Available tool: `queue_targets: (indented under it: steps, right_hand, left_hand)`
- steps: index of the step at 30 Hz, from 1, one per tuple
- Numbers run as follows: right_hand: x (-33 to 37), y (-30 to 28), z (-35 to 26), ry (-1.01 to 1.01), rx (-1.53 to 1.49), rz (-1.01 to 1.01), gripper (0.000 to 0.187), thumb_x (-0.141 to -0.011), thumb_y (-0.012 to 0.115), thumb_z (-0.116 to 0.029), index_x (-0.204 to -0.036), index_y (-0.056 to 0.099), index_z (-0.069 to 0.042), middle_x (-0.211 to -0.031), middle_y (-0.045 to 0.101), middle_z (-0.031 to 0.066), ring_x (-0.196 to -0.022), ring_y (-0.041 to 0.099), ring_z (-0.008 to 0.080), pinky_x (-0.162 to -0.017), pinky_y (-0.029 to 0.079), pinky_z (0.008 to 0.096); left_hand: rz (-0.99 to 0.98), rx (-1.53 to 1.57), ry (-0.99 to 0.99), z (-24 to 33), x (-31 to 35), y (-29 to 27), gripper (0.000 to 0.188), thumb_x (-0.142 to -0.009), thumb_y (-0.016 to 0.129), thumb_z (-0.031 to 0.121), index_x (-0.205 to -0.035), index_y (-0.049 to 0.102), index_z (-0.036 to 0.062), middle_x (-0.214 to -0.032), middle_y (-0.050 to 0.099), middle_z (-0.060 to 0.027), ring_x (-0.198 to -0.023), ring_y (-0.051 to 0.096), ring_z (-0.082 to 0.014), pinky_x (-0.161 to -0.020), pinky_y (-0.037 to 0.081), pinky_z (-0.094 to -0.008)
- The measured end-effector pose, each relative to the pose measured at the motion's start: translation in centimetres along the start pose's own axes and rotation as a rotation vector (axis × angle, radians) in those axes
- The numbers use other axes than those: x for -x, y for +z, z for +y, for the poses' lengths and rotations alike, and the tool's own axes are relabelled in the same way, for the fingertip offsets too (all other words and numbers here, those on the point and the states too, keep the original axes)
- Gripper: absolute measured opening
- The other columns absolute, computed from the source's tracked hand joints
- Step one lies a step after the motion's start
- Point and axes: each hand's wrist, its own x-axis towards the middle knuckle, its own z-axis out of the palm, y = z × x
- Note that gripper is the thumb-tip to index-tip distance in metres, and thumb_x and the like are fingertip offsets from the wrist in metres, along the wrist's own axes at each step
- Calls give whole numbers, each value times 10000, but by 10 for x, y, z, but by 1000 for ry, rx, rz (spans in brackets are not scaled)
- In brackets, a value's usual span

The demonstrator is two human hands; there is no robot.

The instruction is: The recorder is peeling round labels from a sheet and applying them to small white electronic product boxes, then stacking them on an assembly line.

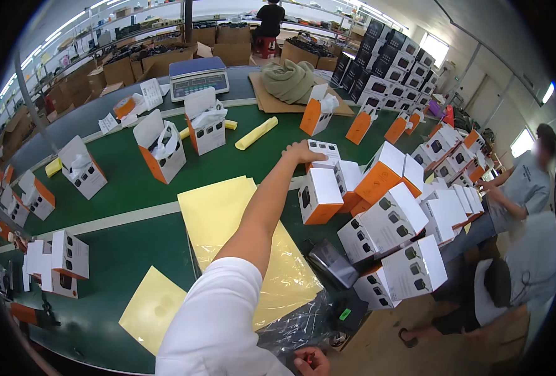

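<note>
A worker's left hand touched a white box on the worktop, right hand well apart; neither grip could be told; even side pressure seemed safest.

A blue-topped scale with a pale body sits near the far edge of a green bench, left of its middle. To its right along that edge, a bunched olive cloth rests on flat brown cardboard. Toward the far right corner rises a tall stack of black-and-white boxes. Beyond the far edge stand open brown cartons, and a person in dark clothes on a red stool. By the right edge is a person in a grey shirt.
</note>
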Motion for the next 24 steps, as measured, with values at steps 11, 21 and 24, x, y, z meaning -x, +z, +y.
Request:
queue_targets:
  steps: [11, 21, 24]
  right_hand:
    - [1, -9, 9, -22, -171, -106, 178, -941, 732, -69, -1100, 662, -31, -793, 553, -60, -645, 425, 17, -571, 331, 189]
    - [29, -7, -16, -66, -44, -532, 190, -920, 702, 0, -1107, 667, -7, -939, 653, 0, -838, 575, 54, -769, 464, 218]
    - [42, 5, -11, -118, -74, -592, 202, -932, 732, -30, -1124, 668, -17, -881, 627, -33, -740, 498, 9, -653, 401, 181]
  left_hand:
    - [457, 612, 551, -7, 105, -47, 779, -713, 855, 35, -1370, 441, 94, -1322, 485, -144, -1230, 542, -294, -976, 537, -411]
    - [579, 459, 706, -27, 381, -133, 525, -812, 848, 126, -1284, 619, 144, -1500, 402, -135, -1397, 460, -321, -1075, 506, -482]
    - [585, 385, 649, -31, 446, -135, 508, -809, 850, 118, -1267, 631, 139, -1505, 400, -143, -1401, 457, -316, -1072, 512, -470]
